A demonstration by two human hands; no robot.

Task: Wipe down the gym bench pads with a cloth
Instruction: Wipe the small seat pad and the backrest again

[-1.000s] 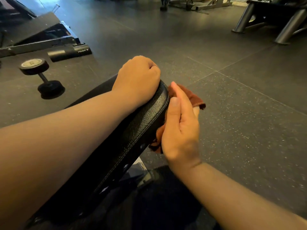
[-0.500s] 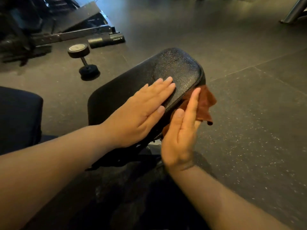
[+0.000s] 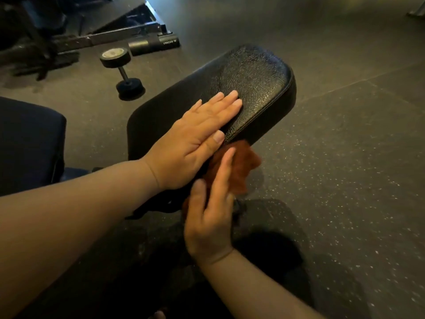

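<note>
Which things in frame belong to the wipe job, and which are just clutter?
Job: pad, cloth, left hand flat on pad, right hand pressing cloth to pad's edge.
Lying about: dumbbell, roller, far bench.

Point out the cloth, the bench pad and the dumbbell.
cloth [image 3: 246, 164]: head view, loose hanging fold.
bench pad [image 3: 253, 74]: head view, textured top face.
dumbbell [image 3: 124, 74]: head view, handle between its heads.

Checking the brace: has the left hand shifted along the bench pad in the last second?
Yes. The left hand came back from the far end of the bench pad toward the person, now flat on top.
</note>
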